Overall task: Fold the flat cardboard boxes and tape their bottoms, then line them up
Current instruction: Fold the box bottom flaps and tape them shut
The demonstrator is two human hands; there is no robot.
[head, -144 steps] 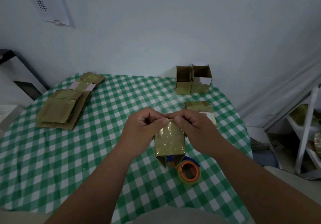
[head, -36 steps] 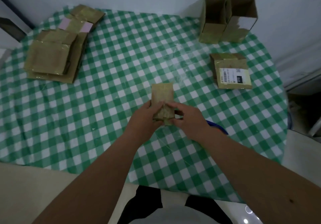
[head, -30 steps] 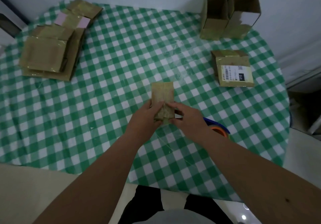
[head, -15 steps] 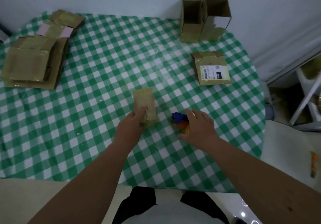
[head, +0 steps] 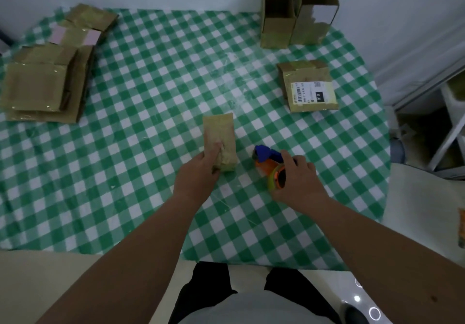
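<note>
The right hand point(head: 295, 181) has let go of the small box point(head: 220, 145) and now curls around the tape dispenser point(head: 270, 166). The left hand point(head: 198, 172) alone grips the box on the counter point(head: 125, 172); taping looks imminent.

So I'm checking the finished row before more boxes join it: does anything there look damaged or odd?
Yes. Of the two upright boxes at the far edge, the right box has a ragged white patch on its front wall, as if the surface layer was torn off. The left box beside it looks intact.
</note>
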